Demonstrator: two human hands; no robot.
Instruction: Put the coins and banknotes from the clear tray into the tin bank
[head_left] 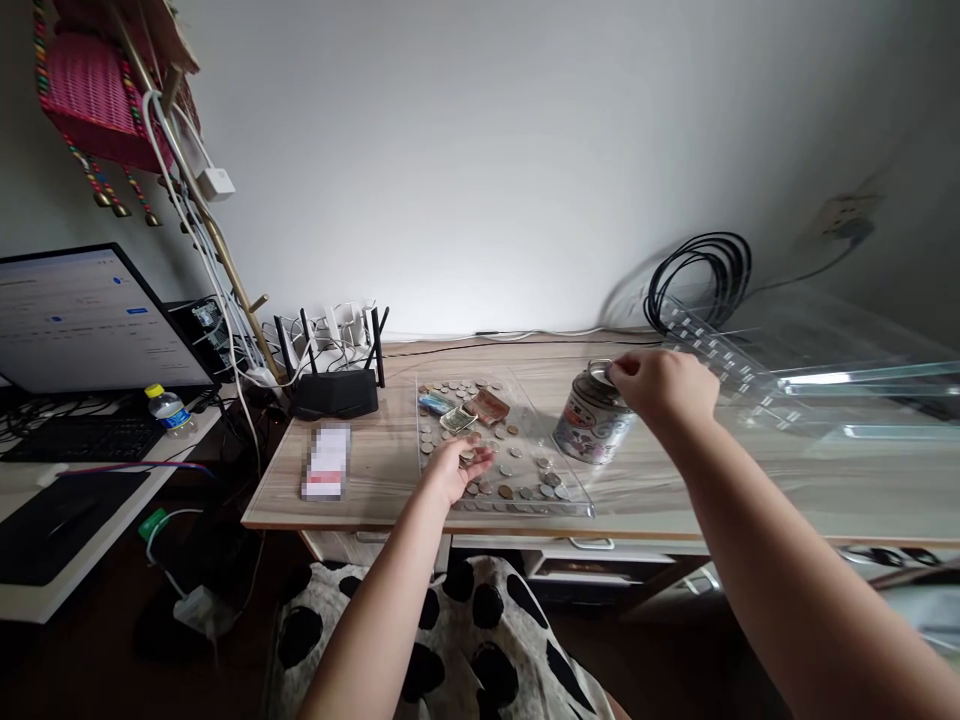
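Note:
My left hand [452,468] hovers low over or rests on a clear plastic tray [555,505], its fingers loosely spread among scattered coins [506,491]. Just behind it in the tray lie several crumpled banknotes [489,408], reddish, greenish and blue. To the right of the tray stands a printed metal tin [596,425], upright, with a round opening on top. My right hand [666,385] is at the rim of that opening, thumb and fingers pinched together. Whatever is between those fingertips is too small or hidden to make out.
A black router [335,393] and a phone-shaped, blurred item [326,462] are left of the tray. Coiled black cable [701,275] leans on the wall. Clear acrylic panels [847,380] occupy the right side. A laptop [82,320] and yellow-capped bottle [169,410] stand on the left desk.

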